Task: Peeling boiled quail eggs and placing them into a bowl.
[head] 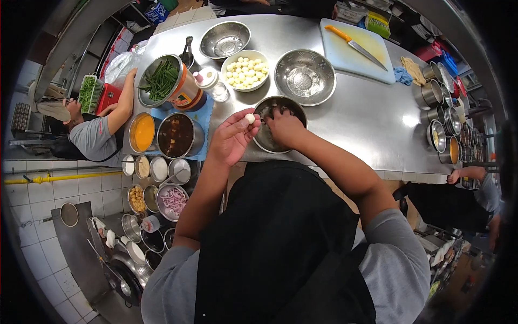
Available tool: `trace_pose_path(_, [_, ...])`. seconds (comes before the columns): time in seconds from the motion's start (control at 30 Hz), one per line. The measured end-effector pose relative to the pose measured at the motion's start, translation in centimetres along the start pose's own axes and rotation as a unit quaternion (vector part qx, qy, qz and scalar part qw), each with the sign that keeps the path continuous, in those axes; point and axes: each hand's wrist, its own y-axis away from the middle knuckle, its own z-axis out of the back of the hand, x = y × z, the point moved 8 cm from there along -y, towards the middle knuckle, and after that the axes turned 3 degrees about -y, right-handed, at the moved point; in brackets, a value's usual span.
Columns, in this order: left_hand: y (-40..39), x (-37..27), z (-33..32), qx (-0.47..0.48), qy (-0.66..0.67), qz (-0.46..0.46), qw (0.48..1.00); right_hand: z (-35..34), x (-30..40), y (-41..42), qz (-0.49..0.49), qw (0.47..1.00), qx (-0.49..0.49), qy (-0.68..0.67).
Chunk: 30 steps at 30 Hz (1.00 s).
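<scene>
Between thumb and fingers, my left hand [236, 135] holds a small pale peeled egg [249, 118], at the left edge of a steel bowl [301, 114]. My right hand [284, 126] reaches down into this bowl, fingers spread among liquid and dark bits; whether its fingertips hold anything cannot be told. Just behind stands a white bowl [247, 90] full of similar small pale eggs [247, 72]. A perforated steel bowl [305, 77] with nothing in it is behind my right hand, and another perforated bowl [225, 39] sits farther back.
Green beans [164, 79] fill a tilted bowl at left, near a plastic jar [188, 93] and pots of orange [142, 131] and dark liquid [176, 134]. A knife [360, 47] lies on a cutting board [380, 67]. Co-workers stand left [95, 133], right [449, 202] and behind the table.
</scene>
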Motion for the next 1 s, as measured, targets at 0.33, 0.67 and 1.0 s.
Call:
trace_pose_path(0.33, [1.4, -0.4, 1.7, -0.044, -0.017, -0.035, 0.998, 4.2, 0.4, 0.6, -0.006, 0.998, 0.052, 0.029])
trace_pose_path(0.67, [-5.1, 4.3, -5.2, 0.007, -0.849, -0.136, 0.510, 9.6, -3.6, 6.5, -0.025, 0.920, -0.209, -0.330])
trace_pose_path(1.0, [-8.7, 5.9, -5.8, 0.054, -0.894, -0.094, 0.434, 8.0, -8.0, 13.0, -0.140, 0.864, -0.297, -0.382])
